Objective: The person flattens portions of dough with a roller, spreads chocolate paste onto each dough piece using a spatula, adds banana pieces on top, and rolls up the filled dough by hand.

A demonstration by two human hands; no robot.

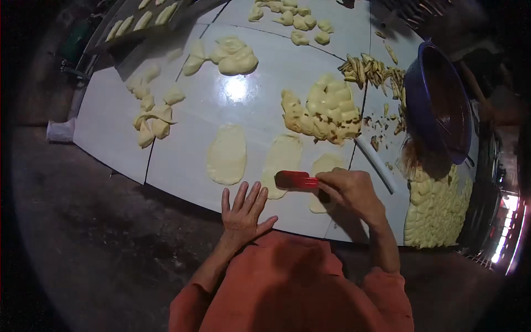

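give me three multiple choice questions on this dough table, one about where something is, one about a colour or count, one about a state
1. Where is the blue basin?
A. at the table's right side
B. on the floor at left
C. in the person's lap

2. What colour is the scraper in the right hand?
A. green
B. red
C. white

3. How is the left hand?
A. closed in a fist
B. gripping the scraper
C. open, fingers spread flat on the white table

Answers:
1 A, the basin stands tilted by the right edge, beside the pale strips.
2 B, the tool is red over the flattened dough pieces.
3 C, the palm lies flat and holds nothing.
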